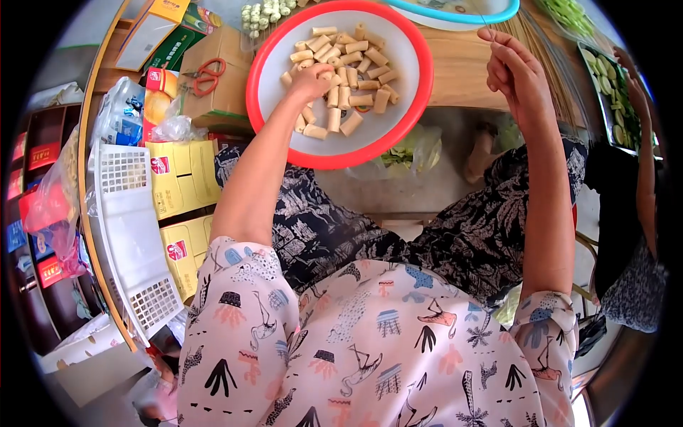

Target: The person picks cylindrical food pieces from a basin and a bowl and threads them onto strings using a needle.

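A white basin with a wide red rim [421, 78] holds many short tan rolls [334, 119]. Inside it, on the left side of the pile, is my left hand [310, 82], its fingers closed on one of the rolls. My right hand [514, 65] is raised at the right of the basin, above the wooden table [459, 71]. Its thumb and forefinger are pinched together at a thin stick that points up and left. The rest of its fingers are curled.
Orange-handled scissors [208, 77] lie on a cardboard box [228, 96] at left. A blue-rimmed basin [455, 20] and a bundle of thin sticks [544, 64] are at the back. Another person's arm [644, 164] reaches beside a vegetable tray [605, 92] at right.
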Demonstrator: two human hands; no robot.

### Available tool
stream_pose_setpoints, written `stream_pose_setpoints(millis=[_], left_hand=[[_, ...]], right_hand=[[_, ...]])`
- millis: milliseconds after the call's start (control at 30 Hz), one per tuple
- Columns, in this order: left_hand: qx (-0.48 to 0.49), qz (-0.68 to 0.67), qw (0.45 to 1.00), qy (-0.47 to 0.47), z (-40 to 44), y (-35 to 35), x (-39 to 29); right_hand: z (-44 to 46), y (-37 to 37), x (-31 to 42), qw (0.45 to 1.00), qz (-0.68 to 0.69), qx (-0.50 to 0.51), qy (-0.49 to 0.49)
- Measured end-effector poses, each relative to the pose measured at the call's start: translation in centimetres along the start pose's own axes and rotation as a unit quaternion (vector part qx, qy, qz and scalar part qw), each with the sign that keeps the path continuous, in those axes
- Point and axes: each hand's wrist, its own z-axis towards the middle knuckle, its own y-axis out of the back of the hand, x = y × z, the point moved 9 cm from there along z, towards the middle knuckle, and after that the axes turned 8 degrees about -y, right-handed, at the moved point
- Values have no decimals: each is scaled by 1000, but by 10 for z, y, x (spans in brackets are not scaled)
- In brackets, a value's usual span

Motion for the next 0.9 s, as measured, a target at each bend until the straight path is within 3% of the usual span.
stream_pose_setpoints(millis=[67,200,267,300,333,433,567,700,867,900], left_hand=[[41,140,986,-85,1,-6,-16],[64,80,990,-96,-13,13,-5],[-62,-5,989,-137,-10,40,16],[-62,158,977,-127,-7,47,23],[-65,158,977,-126,-11,49,22],[-13,211,977,38,-16,32,47],[-81,258,962,-23,-15,23,25],[-41,317,947,19,-15,22,14],[3,337,939,-63,-17,37,7],[10,399,913,-81,-23,41,1]], right_hand=[[0,1,1,1000,0,1,3],[-1,4,1,1000,-17,-3,-8],[-3,3,1,1000,-15,-4,-6],[-3,1,3,1000,-14,-4,-3],[-3,-1,4,1000,-13,-3,1],[2,0,0,1000,-6,20,5],[3,-3,-2,1000,-12,17,-1],[4,-3,-4,1000,-10,23,1],[0,-1,-1,1000,-14,20,2],[-1,0,1,1000,-20,14,-2]])
